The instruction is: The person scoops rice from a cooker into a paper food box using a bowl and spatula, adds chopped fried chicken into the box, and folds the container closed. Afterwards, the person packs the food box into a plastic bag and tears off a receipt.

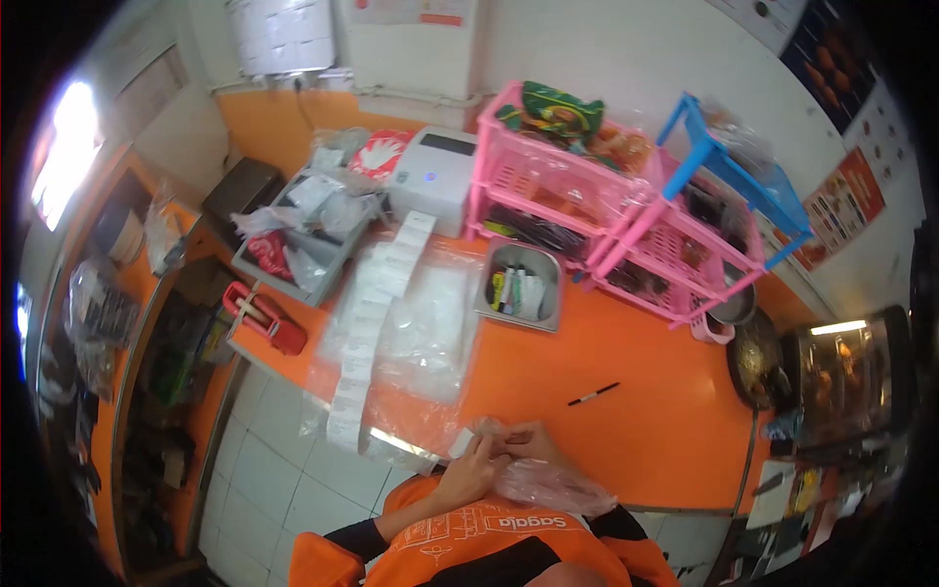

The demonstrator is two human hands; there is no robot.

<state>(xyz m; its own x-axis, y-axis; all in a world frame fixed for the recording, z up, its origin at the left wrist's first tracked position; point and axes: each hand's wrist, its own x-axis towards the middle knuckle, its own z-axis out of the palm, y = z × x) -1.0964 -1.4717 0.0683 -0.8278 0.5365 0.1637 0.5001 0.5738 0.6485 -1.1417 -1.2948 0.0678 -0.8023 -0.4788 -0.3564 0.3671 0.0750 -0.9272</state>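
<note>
Close to my body, at the front edge of the orange table, my left hand [473, 468] and my right hand [531, 443] meet with fingers bent inward. Between them they grip the gathered top of a clear plastic bag [555, 487], whose body hangs toward my right forearm. A small white paper slip [461, 443] sticks out by my left fingers; whether it is held or stuck on is unclear. What the bag contains cannot be made out. Beyond my right hand, a black pen [594, 394] lies on the table.
A label printer [434, 176] trails a long strip of printed labels [359, 367] over clear plastic sheets [430, 323]. Nearby are a metal tin of markers [520, 284], a red tape dispenser [264, 318], a grey tray [293, 279], pink racks [558, 186] and a blue rack [729, 152].
</note>
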